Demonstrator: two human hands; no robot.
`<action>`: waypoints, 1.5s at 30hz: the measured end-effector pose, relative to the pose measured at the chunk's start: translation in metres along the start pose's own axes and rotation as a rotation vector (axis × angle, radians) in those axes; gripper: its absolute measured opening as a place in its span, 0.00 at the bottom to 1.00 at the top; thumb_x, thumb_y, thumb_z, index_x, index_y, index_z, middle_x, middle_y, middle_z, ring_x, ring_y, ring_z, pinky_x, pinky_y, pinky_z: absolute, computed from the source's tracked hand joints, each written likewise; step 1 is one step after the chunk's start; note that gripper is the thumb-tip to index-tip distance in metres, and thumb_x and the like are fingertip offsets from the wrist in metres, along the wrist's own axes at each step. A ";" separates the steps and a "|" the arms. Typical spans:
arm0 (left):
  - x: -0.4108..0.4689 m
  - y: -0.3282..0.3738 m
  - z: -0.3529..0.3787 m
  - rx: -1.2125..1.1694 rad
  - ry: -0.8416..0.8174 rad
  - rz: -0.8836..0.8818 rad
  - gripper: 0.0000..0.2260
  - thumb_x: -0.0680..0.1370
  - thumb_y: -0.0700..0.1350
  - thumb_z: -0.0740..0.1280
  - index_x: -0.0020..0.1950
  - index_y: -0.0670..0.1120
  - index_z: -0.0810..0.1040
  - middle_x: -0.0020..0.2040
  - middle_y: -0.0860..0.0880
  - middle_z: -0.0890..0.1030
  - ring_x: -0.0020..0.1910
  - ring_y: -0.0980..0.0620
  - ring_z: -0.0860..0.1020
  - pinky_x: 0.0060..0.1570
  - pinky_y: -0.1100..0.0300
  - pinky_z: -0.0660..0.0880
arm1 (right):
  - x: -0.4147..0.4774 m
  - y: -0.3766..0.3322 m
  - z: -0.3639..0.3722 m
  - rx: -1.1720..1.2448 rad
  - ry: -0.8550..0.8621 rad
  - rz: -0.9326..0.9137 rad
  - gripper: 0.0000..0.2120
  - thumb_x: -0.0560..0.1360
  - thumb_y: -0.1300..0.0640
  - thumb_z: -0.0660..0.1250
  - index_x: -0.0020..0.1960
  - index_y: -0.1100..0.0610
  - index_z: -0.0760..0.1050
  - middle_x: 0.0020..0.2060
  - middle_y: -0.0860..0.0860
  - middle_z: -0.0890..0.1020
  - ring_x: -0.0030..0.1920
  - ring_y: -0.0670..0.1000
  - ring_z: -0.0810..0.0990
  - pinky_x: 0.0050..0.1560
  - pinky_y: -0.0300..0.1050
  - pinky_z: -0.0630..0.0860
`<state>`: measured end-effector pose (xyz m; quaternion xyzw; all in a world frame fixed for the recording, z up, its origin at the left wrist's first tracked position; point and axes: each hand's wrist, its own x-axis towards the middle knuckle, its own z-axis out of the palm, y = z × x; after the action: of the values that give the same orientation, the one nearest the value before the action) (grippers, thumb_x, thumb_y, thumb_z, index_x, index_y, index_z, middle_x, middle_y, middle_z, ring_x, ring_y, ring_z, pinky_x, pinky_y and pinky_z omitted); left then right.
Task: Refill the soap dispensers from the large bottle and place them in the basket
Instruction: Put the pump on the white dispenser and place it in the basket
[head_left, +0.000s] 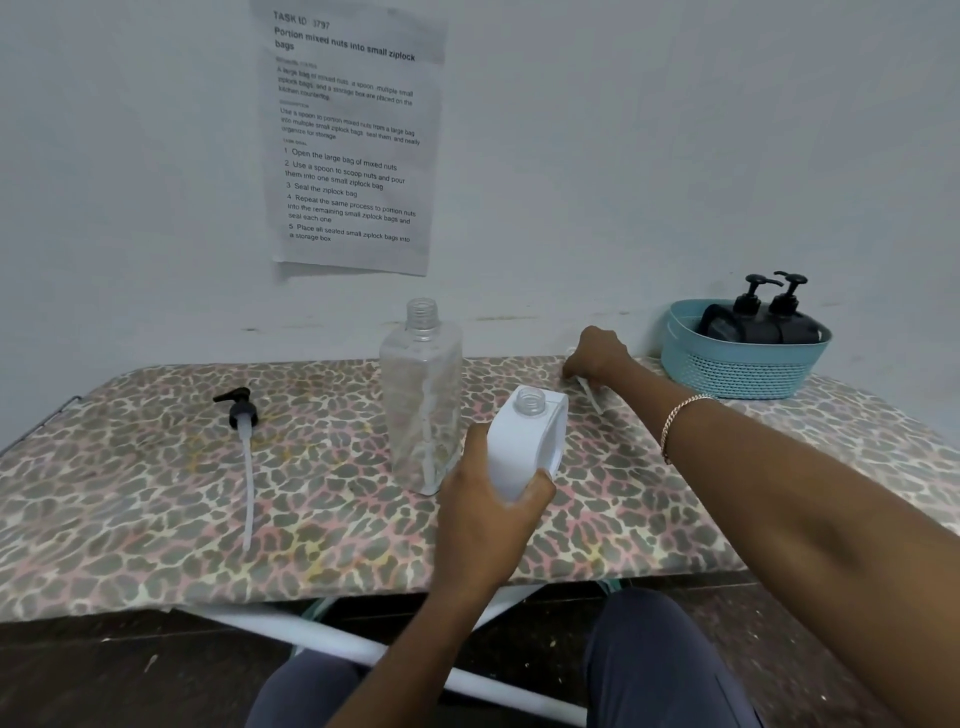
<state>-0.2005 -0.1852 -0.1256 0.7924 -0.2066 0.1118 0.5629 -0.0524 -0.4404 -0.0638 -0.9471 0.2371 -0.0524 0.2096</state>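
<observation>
Near the table's (156, 493) back edge, the right hand (597, 353) curls its fingers over the white pump (592, 397), whose tube slants toward the open-necked white dispenser (524, 447) gripped upright by the left hand (483, 509), just beside the uncapped clear bottle (421, 395).

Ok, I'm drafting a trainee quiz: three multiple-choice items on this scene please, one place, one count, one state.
1. Where is the black pump? A on the table, left of the clear bottle; B on the floor; C in a drawer.
2. Black dispensers in the basket? A one; B two; C four.
3. The white bottle in the left hand is: A capped; B uncapped; C lying flat.
A: it lies left of that bottle; B: two pump heads show; B: bare threaded neck.
</observation>
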 end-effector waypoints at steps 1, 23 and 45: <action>0.000 0.000 0.000 0.000 0.000 -0.002 0.20 0.72 0.61 0.70 0.59 0.71 0.66 0.52 0.62 0.79 0.51 0.66 0.79 0.37 0.58 0.82 | 0.000 0.000 0.000 0.023 0.015 -0.010 0.15 0.72 0.59 0.79 0.44 0.60 0.72 0.45 0.58 0.79 0.44 0.58 0.78 0.32 0.43 0.69; -0.002 0.008 -0.001 -0.034 -0.043 -0.091 0.25 0.71 0.62 0.66 0.67 0.62 0.70 0.58 0.59 0.79 0.54 0.56 0.81 0.45 0.52 0.83 | -0.152 -0.036 -0.119 0.975 -0.027 -0.703 0.09 0.84 0.64 0.67 0.61 0.67 0.81 0.52 0.65 0.86 0.51 0.60 0.88 0.53 0.54 0.85; 0.001 0.006 -0.001 -0.040 -0.052 -0.082 0.22 0.71 0.60 0.67 0.65 0.63 0.71 0.55 0.59 0.81 0.49 0.61 0.81 0.38 0.66 0.76 | -0.173 -0.023 -0.058 0.537 0.020 -0.653 0.14 0.79 0.55 0.75 0.64 0.53 0.84 0.55 0.45 0.88 0.52 0.45 0.86 0.60 0.53 0.82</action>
<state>-0.2026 -0.1858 -0.1197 0.7914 -0.1907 0.0638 0.5773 -0.2071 -0.3625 -0.0013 -0.8836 -0.0956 -0.1854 0.4191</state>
